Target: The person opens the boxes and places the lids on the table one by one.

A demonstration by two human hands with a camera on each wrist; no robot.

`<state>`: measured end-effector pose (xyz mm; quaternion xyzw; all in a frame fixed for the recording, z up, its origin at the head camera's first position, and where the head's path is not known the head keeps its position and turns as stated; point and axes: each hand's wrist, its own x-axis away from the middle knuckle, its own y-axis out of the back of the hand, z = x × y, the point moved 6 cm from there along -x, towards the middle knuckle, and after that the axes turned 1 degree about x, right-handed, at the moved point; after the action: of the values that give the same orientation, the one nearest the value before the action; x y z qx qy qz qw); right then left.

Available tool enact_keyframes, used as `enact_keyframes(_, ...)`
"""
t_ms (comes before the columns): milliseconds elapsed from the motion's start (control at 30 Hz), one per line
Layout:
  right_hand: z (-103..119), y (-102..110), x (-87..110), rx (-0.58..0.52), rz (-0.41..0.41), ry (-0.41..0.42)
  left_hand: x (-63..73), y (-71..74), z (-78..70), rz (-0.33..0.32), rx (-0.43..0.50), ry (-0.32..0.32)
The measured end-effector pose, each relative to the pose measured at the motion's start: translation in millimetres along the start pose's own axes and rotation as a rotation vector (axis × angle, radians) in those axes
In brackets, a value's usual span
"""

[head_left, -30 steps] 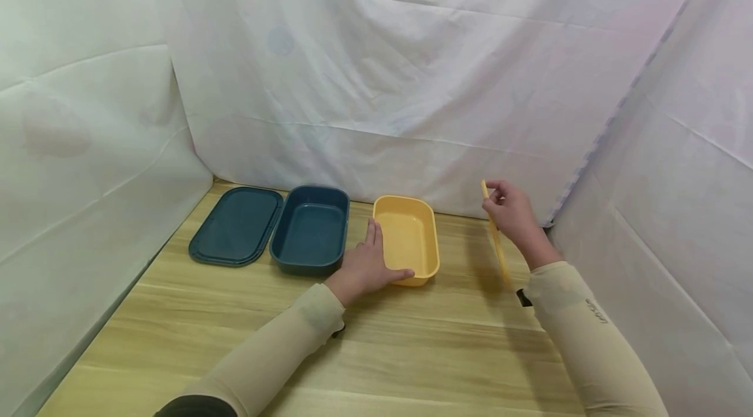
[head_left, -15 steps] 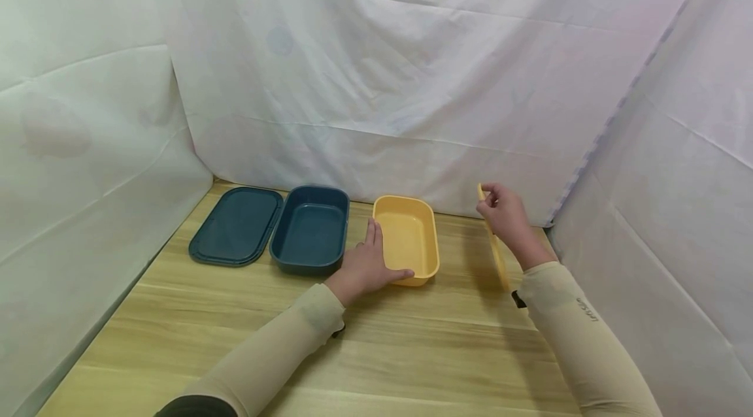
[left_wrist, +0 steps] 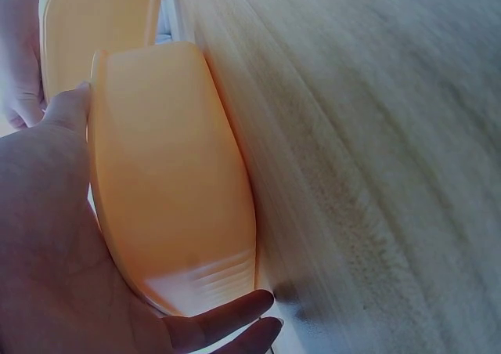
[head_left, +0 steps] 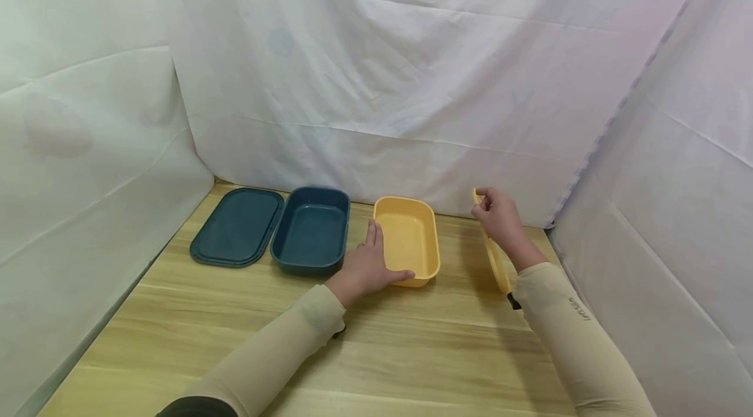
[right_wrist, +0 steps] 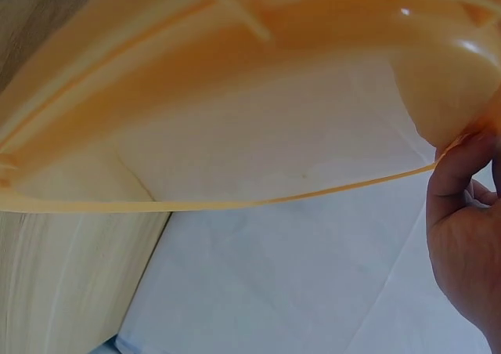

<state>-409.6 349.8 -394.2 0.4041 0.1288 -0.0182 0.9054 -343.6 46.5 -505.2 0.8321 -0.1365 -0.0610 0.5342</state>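
On the wooden table stands a yellow rectangular food container (head_left: 406, 240), its open top facing up. My left hand (head_left: 366, 268) rests against its near left corner, fingers straight along the left side and thumb on the near rim. The left wrist view has the container's outer wall (left_wrist: 172, 166) between thumb and fingers. To the right, my right hand (head_left: 500, 219) pinches the far edge of a matching yellow lid (head_left: 494, 253), which is tilted almost on edge. From the right wrist, the lid's glossy face (right_wrist: 258, 127) fills the upper view, fingers (right_wrist: 462, 166) at its rim.
Left of the yellow container is a dark teal container (head_left: 312, 227), also uncovered. Beside it a dark teal lid (head_left: 238, 226) lies flat. White cloth (head_left: 376, 77) hangs behind the table (head_left: 376, 358) and along both sides.
My right hand has shifted slightly left and toward me with the yellow lid, whose face has turned a little more into view. The left hand and both containers have stayed put.
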Motion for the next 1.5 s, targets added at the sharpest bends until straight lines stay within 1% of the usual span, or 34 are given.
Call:
enact_keyframes(167, -1.5, -3.9, -0.9, -0.002, 0.011, -0.015, -0.2, -0.6, 0.4, -0.002, -0.007, 0.002)
enact_keyframes(433, -2.7, -9.9, -1.2, 0.000, 0.010, -0.014, -1.1, -0.5, 0.3, -0.011, -0.010, -0.002)
enact_keyframes(733, -2.5, -16.8, -1.9, -0.070, 0.025, -0.032, 0.8, 2.7, -2.2, -0.005, -0.010, 0.002)
enact_keyframes(900, -4.0, -20.7, -3.7, -0.063, 0.029, -0.037, 2.1, 4.9, -3.0, -0.007, -0.002, 0.006)
enact_keyframes(1133, -10.9, -31.2, -5.0, -0.062, 0.075, -0.077, 2.5, 4.4, -2.1, -0.005, -0.021, 0.004)
enact_keyframes(1333, -15.8, -39.5, -5.5, -0.054, 0.085, -0.085, 1.8, 3.3, -1.3, 0.001, -0.024, 0.004)
enact_keyframes(1500, -15.5, -44.2, -5.4, -0.030, 0.085, -0.073, 2.2, 3.7, -1.8, -0.001, -0.012, 0.005)
